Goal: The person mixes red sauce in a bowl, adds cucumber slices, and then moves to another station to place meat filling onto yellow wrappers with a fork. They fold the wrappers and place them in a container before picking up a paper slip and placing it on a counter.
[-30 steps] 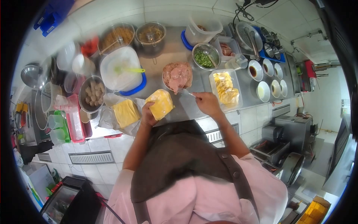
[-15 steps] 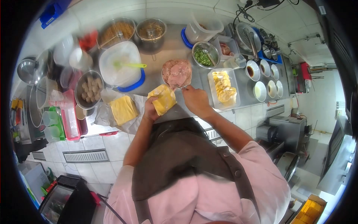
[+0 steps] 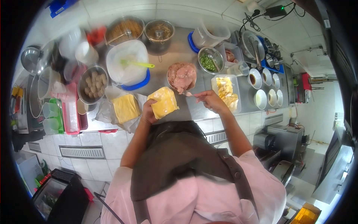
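My left hand (image 3: 150, 112) is closed around the near-left side of a stack of square yellow wonton wrappers (image 3: 164, 102), held tilted above the counter's front edge. Streaks of white flour show on the top sheet. To the right, my right hand (image 3: 210, 100) pinches the end of a small metal spreader (image 3: 192, 95), with a dab of pink meat near its tip. The tip is at the near rim of a bowl heaped with minced meat (image 3: 182, 75). Another pile of yellow wrappers (image 3: 126, 108) lies on crumpled paper to the left. Folded yellow dumplings (image 3: 227, 93) fill a clear tray beside my right hand.
A steel bowl of chopped green onion (image 3: 209, 62) stands behind the tray. White sauce bowls (image 3: 260, 100) line the right. Left are a lidded white tub (image 3: 126, 59) with a green-handled utensil, a bowl of meatballs (image 3: 93, 85) and a red tray (image 3: 71, 115).
My right hand has drawn back to the right from the meat bowl, bringing the spreader toward the near rim. The wrappers in my left hand have turned more face-up. The camera view has shifted slightly.
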A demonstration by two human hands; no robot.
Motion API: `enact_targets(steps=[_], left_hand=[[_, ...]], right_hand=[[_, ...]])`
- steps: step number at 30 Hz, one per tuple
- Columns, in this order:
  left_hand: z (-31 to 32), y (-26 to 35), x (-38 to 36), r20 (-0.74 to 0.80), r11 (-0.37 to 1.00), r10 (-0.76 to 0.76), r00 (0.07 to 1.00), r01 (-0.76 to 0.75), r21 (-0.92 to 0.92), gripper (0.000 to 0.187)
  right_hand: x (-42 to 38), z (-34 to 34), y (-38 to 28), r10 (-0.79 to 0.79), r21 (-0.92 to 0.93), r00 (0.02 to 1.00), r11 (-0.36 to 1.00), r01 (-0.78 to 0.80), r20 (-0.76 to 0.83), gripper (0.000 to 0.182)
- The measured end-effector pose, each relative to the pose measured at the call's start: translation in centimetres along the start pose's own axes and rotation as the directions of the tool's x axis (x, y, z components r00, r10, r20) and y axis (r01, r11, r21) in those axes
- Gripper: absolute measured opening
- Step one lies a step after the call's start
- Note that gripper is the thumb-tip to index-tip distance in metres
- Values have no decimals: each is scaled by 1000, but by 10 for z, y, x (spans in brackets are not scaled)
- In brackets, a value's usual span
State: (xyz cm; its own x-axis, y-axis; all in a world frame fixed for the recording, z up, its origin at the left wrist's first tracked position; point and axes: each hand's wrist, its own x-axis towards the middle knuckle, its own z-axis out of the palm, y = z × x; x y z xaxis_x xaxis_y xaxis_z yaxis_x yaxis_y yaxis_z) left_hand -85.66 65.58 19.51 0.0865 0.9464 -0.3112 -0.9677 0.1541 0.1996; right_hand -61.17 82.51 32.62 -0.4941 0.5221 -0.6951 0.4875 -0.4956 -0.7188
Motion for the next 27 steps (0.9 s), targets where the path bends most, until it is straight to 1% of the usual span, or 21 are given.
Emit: enact_targets(steps=[1, 2, 3, 4, 5, 7, 8, 9, 10, 11, 13, 14, 16, 17, 19, 20, 22, 23, 25, 26, 27], left_hand=[[-3, 1, -1, -6, 1000, 0, 1000, 0, 4, 59], [0, 3, -4, -24, 998, -36, 999, 35, -49, 61], [3, 5, -6, -38, 993, -72, 997, 68, -102, 63], [7, 6, -8, -42, 993, -73, 996, 69, -98, 63], [10, 6, -10, -20, 993, -69, 997, 67, -98, 64], [16, 8, -12, -3, 994, -64, 998, 64, -94, 66], [20, 9, -14, 13, 994, -60, 998, 61, -88, 65], [24, 9, -16, 26, 995, -57, 998, 59, -81, 63], [28, 9, -20, 20, 995, -58, 998, 59, -77, 63], [36, 10, -22, 33, 994, -47, 998, 50, -96, 64], [50, 14, -29, 46, 993, -33, 998, 38, -112, 64], [56, 17, -33, 53, 989, -38, 998, 45, -140, 65], [60, 18, -39, 57, 986, -33, 998, 42, -164, 65], [60, 18, -42, 37, 983, -10, 999, 16, -181, 66], [60, 19, -46, 17, 981, 19, 1000, -16, -195, 66], [58, 18, -48, 37, 980, 44, 998, -36, -195, 67], [56, 18, -52, 56, 979, 73, 996, -60, -194, 68], [56, 18, -53, 32, 977, 98, 995, -89, -196, 68], [58, 22, -56, 11, 973, 132, 991, -127, -193, 69], [60, 26, -57, -18, 981, 144, 989, -145, -130, 69], [62, 28, -58, -47, 985, 157, 986, -160, -66, 70]], right_hand=[[-2, 0, 2, 6, 46, 1000, 999, -6, 3, 30], [-2, -1, 6, 8, 53, 1000, 999, -8, 7, 30], [-1, -3, 11, 3, 102, 1000, 995, -5, 22, 29], [-1, -4, 15, -2, 151, 999, 989, -3, 37, 28], [-3, 0, 14, -3, 156, 999, 988, -3, 40, 28], [-7, 12, 11, -194, 5, 981, 981, 194, -4, 31], [-3, 18, 14, -194, 11, 981, 981, 194, 1, 31], [3, 26, 19, -498, -178, 867, 852, 493, 19, 34], [6, 33, 23, -742, -343, 664, 602, 721, 93, 37], [4, 40, 19, -744, -338, 662, 602, 723, 93, 37], [-6, 53, 7, -764, -460, 633, 523, 718, 120, 42], [-5, 55, 8, -766, -457, 631, 521, 721, 123, 42], [-2, 58, 10, -829, -541, 538, 383, 748, 156, 44], [0, 59, 11, -830, -536, 533, 379, 755, 163, 44], [1, 56, 12, -890, -580, 419, 250, 776, 177, 45], [0, 55, 10, -891, -577, 416, 247, 779, 180, 45], [-5, 50, 5, -882, -633, 410, 181, 753, 235, 45], [-6, 46, 4, -882, -630, 406, 178, 756, 238, 45], [-6, 37, 2, -879, -605, 439, 248, 756, 188, 43], [-8, 37, -4, -880, -603, 435, 244, 759, 191, 43], [-10, 37, -11, -840, -534, 507, 343, 773, 193, 42]])
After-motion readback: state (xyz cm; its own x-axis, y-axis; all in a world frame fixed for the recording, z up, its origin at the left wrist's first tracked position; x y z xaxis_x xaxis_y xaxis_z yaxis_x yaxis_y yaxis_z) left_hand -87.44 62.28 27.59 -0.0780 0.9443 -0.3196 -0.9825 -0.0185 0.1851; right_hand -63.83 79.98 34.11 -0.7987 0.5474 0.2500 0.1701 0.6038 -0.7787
